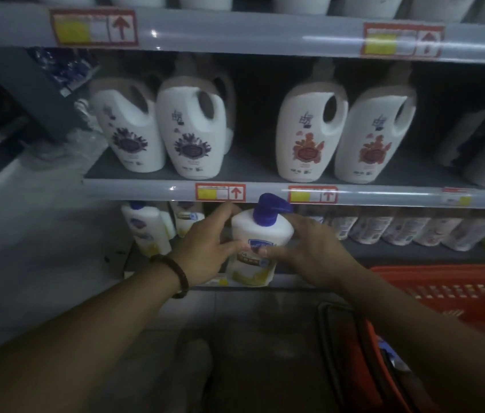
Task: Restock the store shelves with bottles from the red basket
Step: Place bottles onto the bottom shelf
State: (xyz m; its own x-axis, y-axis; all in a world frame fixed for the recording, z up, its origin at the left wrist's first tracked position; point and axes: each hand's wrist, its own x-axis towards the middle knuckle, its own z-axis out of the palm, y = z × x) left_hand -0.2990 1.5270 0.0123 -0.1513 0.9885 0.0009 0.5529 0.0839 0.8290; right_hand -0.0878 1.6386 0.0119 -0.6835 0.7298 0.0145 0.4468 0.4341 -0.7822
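White with a blue pump, the bottle (260, 239) stands upright at the front edge of the lower shelf (390, 254). The left hand (208, 248) and right hand (309, 248) grip its sides, thumbs on the label. The red basket (449, 290) sits below the shelf's right part.

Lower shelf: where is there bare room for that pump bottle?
Bare room lies behind the held pump bottle, between the white pump bottles on the left and the crowded bottle row on the right. One shelf up, a bare strip separates the purple-flower jugs from the red-flower jugs.
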